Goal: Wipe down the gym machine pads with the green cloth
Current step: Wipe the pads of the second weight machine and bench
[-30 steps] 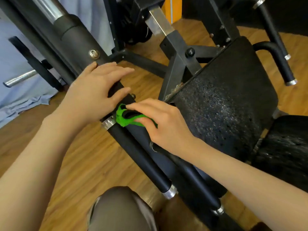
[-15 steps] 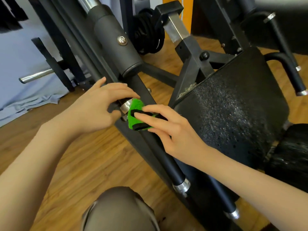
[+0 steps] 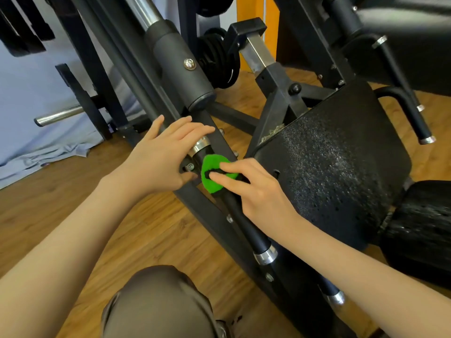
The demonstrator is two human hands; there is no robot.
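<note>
I'm wiping the handle bar [image 3: 246, 223] near its top collar. My right hand [image 3: 253, 189] is pinching the green cloth [image 3: 214, 176] wrapped round it; my left hand [image 3: 161, 157] is resting open, bracing the frame. Best keeping the wrap snug, sliding lengthwise. Seat pad [image 3: 341, 167] is waiting just beside.

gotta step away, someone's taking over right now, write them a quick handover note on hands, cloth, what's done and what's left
Left hand: fingers straight, resting on the machine frame beside the handle's upper chrome collar, holding nothing.
Right hand: presses and pinches the green cloth around the black handle bar, near its upper end.
Done: cannot tell from this view what has been wiped.
Left: the cloth is on the handle, not on a pad. The large textured back pad to the right and the seat pad at lower right have no cloth on them; treat both as still to wipe.
</note>
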